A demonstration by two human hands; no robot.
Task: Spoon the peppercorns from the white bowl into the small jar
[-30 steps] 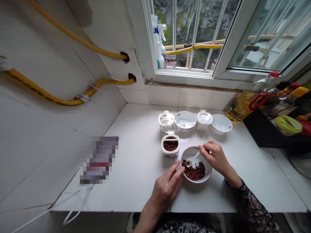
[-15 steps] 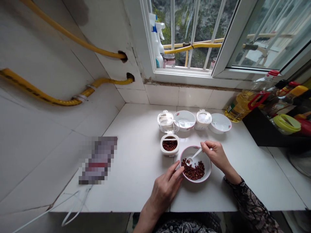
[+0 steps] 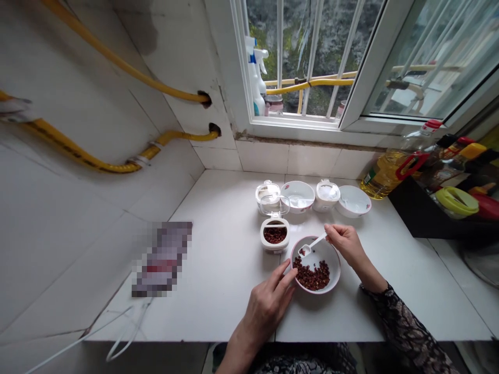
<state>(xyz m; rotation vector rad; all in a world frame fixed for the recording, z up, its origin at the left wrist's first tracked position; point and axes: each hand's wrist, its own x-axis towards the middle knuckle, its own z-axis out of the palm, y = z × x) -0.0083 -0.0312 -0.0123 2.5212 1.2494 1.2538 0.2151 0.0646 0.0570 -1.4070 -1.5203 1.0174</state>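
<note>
My right hand (image 3: pixel 345 244) pinches the handle of a small white plastic spoon (image 3: pixel 314 245), whose scoop sits just inside the far-left part of a white bowl with a pink rim (image 3: pixel 325 254). Dried reddish-brown Sichuan peppercorns (image 3: pixel 311 274) lie in the bowl's lower half. My left hand (image 3: pixel 268 304) rests beside the bowl, with its fingertips on the near-left rim. Just behind the bowl stands a square white jar (image 3: pixel 275 236), also holding peppercorns, with its clear lid (image 3: pixel 274 204) flipped back.
The white tiled counter (image 3: pixel 218 306) holds another lidded jar (image 3: pixel 268 193), a closed white jar (image 3: pixel 326 195) and two floral bowls (image 3: pixel 297 196) (image 3: pixel 353 201) along the back. A pixelated packet (image 3: pixel 161 259) lies left. An oil bottle (image 3: pixel 384 174) stands back right.
The spoon has lifted from above the peppercorns toward the bowl's far-left rim, and my right hand has drawn slightly back. My left hand stays at the rim.
</note>
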